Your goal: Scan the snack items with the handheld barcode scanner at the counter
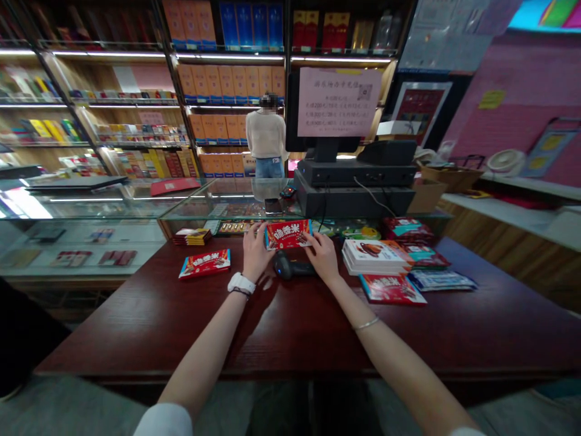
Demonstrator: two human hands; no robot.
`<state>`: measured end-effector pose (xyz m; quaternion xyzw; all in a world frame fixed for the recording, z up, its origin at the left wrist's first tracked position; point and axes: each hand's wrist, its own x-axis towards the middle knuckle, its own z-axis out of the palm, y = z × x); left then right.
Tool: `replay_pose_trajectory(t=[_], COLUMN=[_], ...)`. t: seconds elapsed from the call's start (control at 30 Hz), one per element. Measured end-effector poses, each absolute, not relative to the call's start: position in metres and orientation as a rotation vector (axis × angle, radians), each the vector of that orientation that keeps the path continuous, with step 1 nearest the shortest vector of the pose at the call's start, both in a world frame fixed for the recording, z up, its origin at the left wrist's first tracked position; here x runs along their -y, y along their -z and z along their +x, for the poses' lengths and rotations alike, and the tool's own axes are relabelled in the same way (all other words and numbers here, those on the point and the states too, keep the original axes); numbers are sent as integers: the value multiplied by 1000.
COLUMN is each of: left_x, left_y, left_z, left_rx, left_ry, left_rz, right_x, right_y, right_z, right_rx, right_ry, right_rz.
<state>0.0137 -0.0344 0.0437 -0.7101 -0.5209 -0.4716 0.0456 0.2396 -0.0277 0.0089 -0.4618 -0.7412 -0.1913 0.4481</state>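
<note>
Between both hands, a red and blue chocolate packet is held up above the far middle of the dark table. My left hand grips its left end, and my right hand pinches its lower right corner. Just below the packet lies a black barcode scanner with a small blue light. A similar red packet rests flat to the left of my left hand. Another red packet lies to the right, in front of white boxes.
Stacked red packs and a blue packet sit at the right. Small yellow and red packs lie at the far left. Behind stand a glass display counter and a cash register; a person faces the shelves.
</note>
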Motion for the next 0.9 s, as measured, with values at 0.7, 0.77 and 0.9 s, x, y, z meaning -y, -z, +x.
replay_pose_trajectory(t=[0.7,0.77,0.9], left_x=[45,47,49], left_y=[-42,-42,-41], left_z=[16,18,19], left_rx=[1397,1396,1396], left_ry=[1383,1362,1335], left_rz=[-2226,-2252,-2276], right_x=[65,65,62], right_y=[-36,-38,-41], right_z=[184,177,177], right_rx=[2116,2165,2206], right_ry=[591,580,544], right_rz=[-1102,-1092,-1093])
